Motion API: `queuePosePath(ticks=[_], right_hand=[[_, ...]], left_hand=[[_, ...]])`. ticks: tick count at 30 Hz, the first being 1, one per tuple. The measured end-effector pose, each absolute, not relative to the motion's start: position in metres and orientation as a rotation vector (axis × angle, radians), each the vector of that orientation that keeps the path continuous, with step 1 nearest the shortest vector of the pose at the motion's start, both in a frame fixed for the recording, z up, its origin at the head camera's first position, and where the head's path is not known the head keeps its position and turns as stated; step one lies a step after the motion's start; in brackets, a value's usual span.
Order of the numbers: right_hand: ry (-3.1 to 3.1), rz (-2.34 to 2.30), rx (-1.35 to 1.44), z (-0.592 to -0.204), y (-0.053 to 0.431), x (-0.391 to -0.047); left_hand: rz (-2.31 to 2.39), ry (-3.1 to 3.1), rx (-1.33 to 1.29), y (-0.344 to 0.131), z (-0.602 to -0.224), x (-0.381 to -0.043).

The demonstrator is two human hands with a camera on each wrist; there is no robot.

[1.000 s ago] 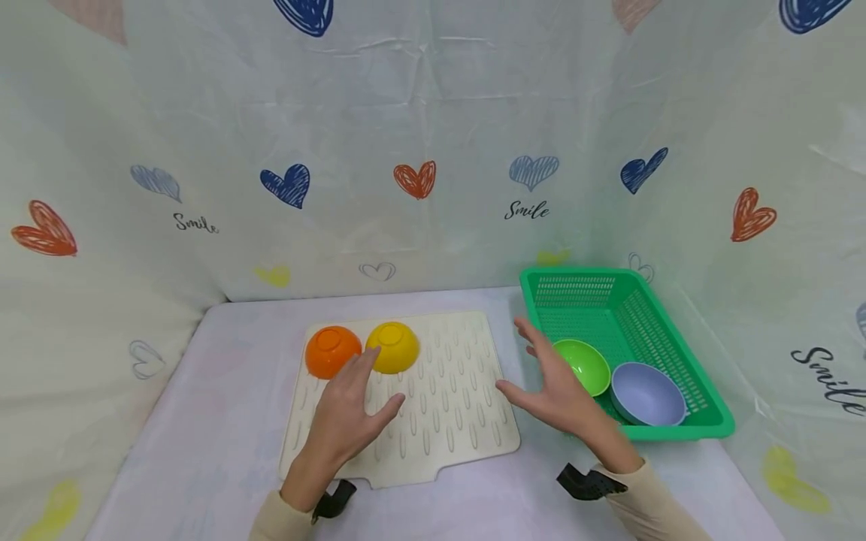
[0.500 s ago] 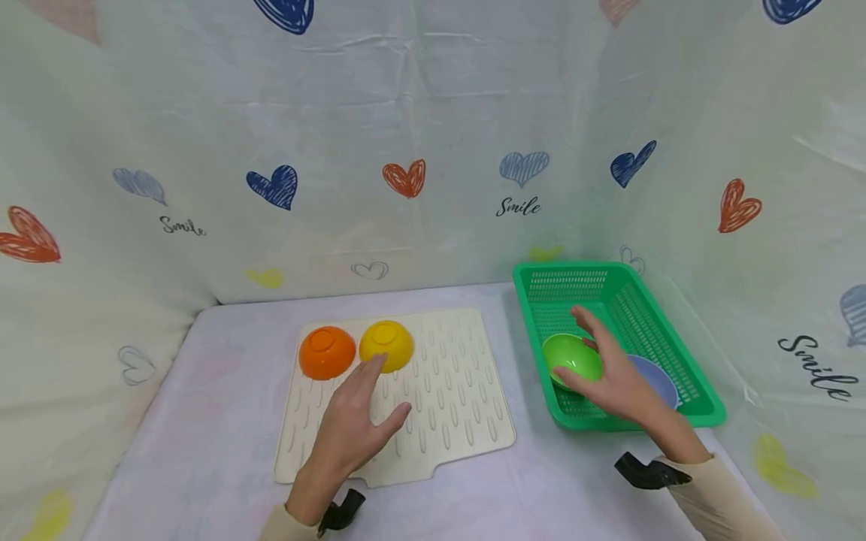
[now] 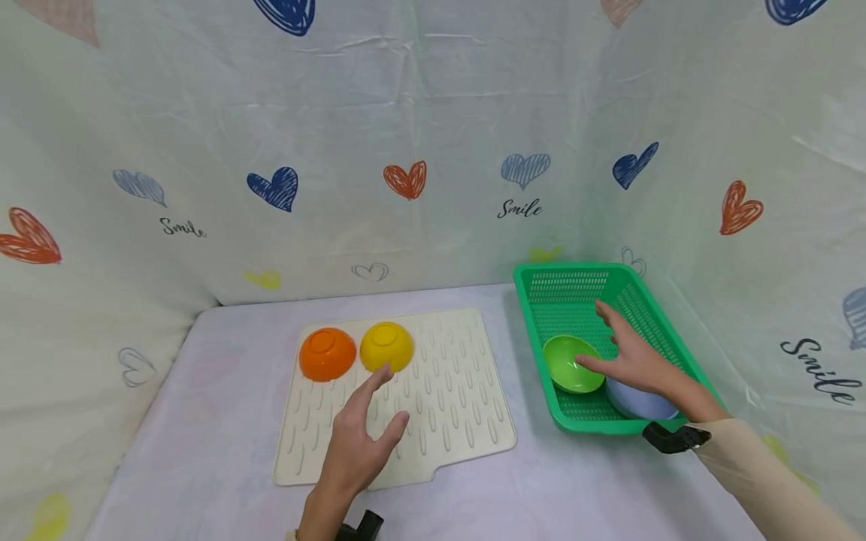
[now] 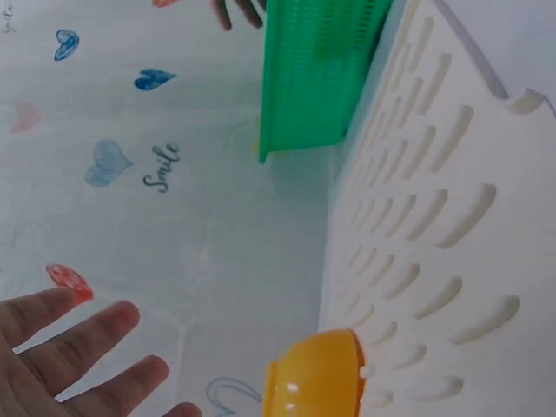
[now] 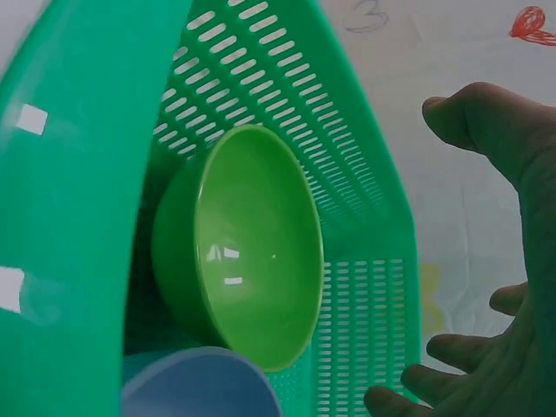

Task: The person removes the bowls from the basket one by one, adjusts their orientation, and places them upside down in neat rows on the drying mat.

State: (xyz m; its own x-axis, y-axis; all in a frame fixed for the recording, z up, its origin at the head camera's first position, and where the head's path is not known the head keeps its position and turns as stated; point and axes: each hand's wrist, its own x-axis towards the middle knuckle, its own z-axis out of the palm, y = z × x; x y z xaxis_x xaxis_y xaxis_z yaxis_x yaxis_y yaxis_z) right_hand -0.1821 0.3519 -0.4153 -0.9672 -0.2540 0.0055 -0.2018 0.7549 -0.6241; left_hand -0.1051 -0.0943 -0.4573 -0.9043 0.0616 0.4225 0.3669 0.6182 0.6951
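My right hand [image 3: 636, 359] hovers over the green basket [image 3: 563, 426], fingers spread and holding nothing. Beneath it in the basket sit a light green bowl [image 3: 570, 368], mouth up, and a lavender bowl [image 3: 639, 403], partly hidden by the hand. In the right wrist view the green bowl [image 5: 256, 252] and the edge of the lavender bowl [image 5: 204, 387] show inside the basket. My left hand [image 3: 358, 443], thumb apart and nothing held, is above the cream drying mat [image 3: 460, 406]. At the mat's back left, an orange bowl [image 3: 328, 354] and a yellow bowl [image 3: 387, 346] rest upside down.
A white cloth [image 3: 203, 421] covers the table. Behind and at both sides hangs a pale curtain [image 3: 460, 98] printed with hearts. The basket stands at the table's right, close to the curtain, with a gap between it and the mat.
My right hand has moved right, from beside the basket to over the bowls in it. My left hand has drawn slightly back toward me. The bowls on the mat stay put.
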Motion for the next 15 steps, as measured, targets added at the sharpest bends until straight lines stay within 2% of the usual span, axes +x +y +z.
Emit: queuePosePath(ticks=[15], right_hand=[[2.695, -0.841, -0.449, -0.433, 0.348, -0.207]], left_hand=[[-1.265, -2.371, -0.402, -0.101, -0.472, -0.101]])
